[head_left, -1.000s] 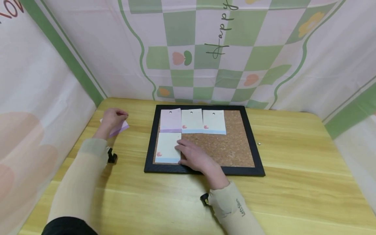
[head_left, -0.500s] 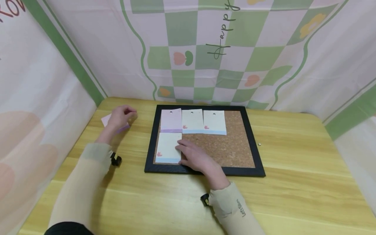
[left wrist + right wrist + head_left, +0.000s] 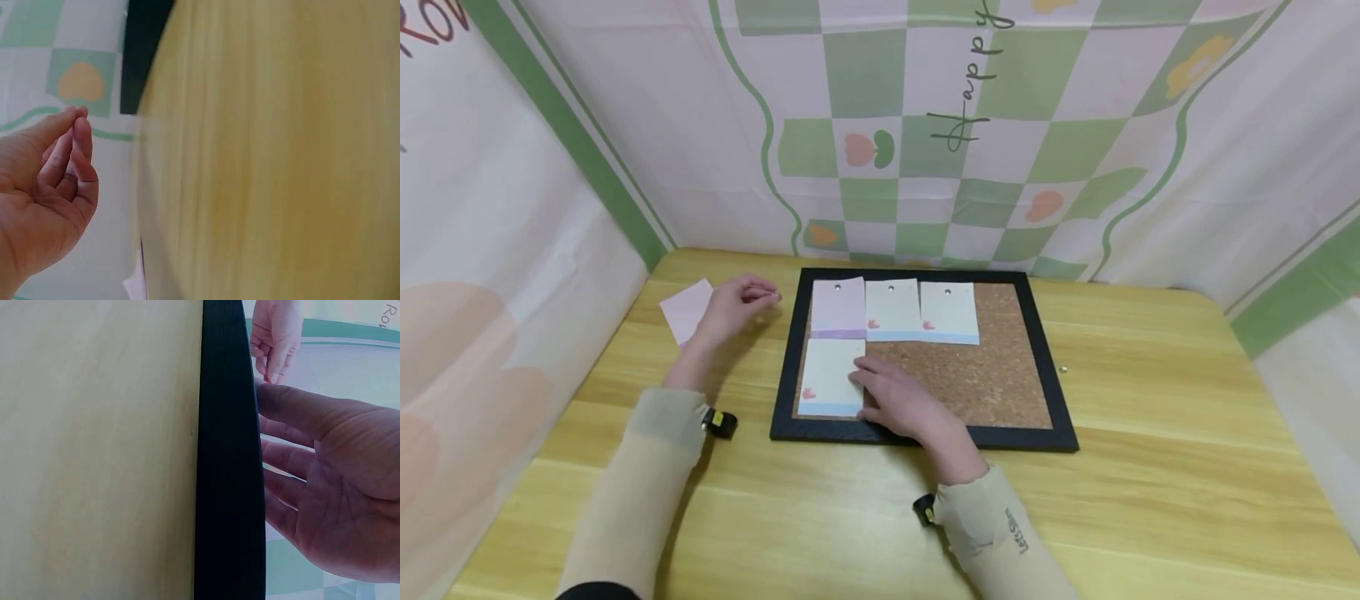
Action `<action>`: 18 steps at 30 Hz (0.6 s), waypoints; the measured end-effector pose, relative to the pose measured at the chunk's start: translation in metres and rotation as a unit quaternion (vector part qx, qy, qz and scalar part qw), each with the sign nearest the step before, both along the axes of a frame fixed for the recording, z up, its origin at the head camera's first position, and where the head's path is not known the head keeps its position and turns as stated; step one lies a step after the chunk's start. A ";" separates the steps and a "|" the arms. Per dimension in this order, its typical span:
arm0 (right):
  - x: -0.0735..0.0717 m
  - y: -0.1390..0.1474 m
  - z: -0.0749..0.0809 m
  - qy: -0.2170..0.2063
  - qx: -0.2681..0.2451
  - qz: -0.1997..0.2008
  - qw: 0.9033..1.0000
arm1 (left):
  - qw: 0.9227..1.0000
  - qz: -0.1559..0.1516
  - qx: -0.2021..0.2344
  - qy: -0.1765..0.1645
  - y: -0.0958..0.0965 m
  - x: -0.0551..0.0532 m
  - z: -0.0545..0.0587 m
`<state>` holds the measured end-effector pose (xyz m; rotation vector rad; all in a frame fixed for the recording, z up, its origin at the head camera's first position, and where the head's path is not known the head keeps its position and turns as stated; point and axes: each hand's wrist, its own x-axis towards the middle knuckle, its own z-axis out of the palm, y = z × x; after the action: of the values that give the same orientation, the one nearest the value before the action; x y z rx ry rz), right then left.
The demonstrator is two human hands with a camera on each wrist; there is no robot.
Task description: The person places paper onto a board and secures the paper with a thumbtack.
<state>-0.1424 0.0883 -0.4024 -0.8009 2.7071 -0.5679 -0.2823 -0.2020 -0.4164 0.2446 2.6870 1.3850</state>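
Observation:
In the head view, my left hand hovers between a lilac paper note on the table and the framed cork board. Thumb and forefinger tips meet in the left wrist view; anything between them is too small or hidden to see. My right hand rests on the board, fingertips on the right edge of a white note at lower left. Above that note, a lilac note and two white notes, a middle one and a right one, each have a silver thumbtack at the top.
One silver thumbtack lies on the wooden table just right of the board's black frame. Printed cloth hangs behind the table and along its sides. Both wrists wear small black devices.
My left hand has moved right, away from above the loose lilac note toward the board, uncovering more of that note. The right hand has stayed on the white note.

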 end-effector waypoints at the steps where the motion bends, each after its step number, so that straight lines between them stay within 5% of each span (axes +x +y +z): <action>1: 0.000 0.000 0.000 0.001 0.001 0.000 1.000 | 1.000 -0.002 0.005 0.000 0.002 0.001 0.001; 18: 0.003 0.000 0.001 0.012 0.004 -0.003 1.000 | 0.996 0.031 0.078 -0.021 0.020 0.026 0.034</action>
<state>-0.1395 0.0887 -0.4013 -0.8034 2.7324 -0.5513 -0.2562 -0.1824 -0.3821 0.1458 2.5761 1.6012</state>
